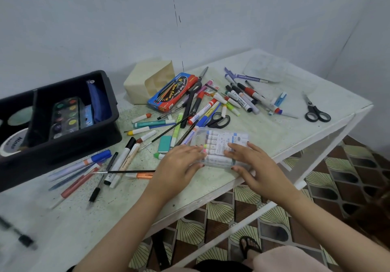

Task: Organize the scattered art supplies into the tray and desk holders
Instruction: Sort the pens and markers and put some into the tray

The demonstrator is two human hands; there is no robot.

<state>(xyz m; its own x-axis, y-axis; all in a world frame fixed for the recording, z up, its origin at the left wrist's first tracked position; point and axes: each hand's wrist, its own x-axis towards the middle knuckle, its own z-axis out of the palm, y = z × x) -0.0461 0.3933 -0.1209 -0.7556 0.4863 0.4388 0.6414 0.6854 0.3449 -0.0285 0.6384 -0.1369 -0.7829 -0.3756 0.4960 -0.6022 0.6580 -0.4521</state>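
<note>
The scene is lit evenly by soft, diffuse light (no source can be made out), and a cool bluish cast is given to the wall (84, 18). Only faint, soft-edged shadows are thrown on the table (263, 128). A mild sheen is seen on the clear marker case (219, 145). Straight edges are bowed toward the frame borders, and a black pen (21, 237) at lower left is smeared by blur.

We see a clear, shiny plastic case (219, 145). The tray (63, 152) is smooth black plastic. The table (274, 128) looks painted, worn and speckled. The holder (137, 82) is dull cream plastic. The scissors (314, 111) have metal blades and black plastic handles.
</note>
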